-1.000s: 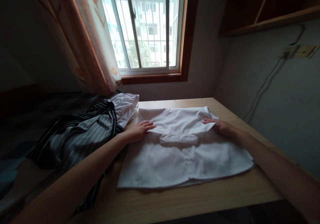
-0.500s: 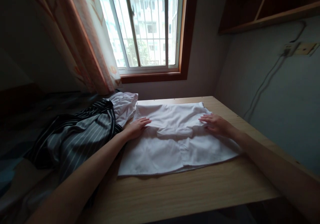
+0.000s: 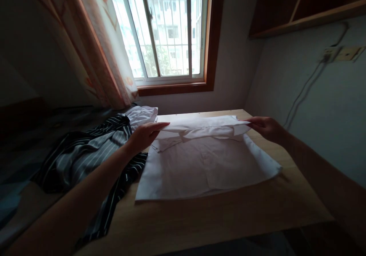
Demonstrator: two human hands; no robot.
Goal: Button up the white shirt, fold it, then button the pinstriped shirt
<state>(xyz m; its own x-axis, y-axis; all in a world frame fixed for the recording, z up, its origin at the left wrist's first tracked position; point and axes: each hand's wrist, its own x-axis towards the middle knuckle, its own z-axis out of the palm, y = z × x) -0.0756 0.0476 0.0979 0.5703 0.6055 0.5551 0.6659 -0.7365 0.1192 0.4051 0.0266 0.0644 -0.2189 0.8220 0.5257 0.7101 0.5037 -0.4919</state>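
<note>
A white shirt (image 3: 208, 168), partly folded, lies on the wooden table (image 3: 217, 225). Its lower part rests flat, while the far part is lifted off and held up as a folded edge. At the left end of that raised edge, my left hand (image 3: 144, 136) pinches the cloth between thumb and fingers. My right hand (image 3: 268, 128) grips the opposite end, beyond the shirt's right side. Between the hands the fabric is stretched, with a loose flap hanging in the middle.
To the left lie a black-and-white striped garment (image 3: 88, 153) and a crumpled white cloth (image 3: 143, 113). A curtain (image 3: 100, 46) hangs beside the barred window (image 3: 171, 31) behind the table. On the right wall, a cable (image 3: 303, 88) runs down from a socket (image 3: 330, 56).
Both hands have gone from lying flat on the shirt to gripping its sides. The far part of the shirt has come up off the table, and the right hand has moved further right.
</note>
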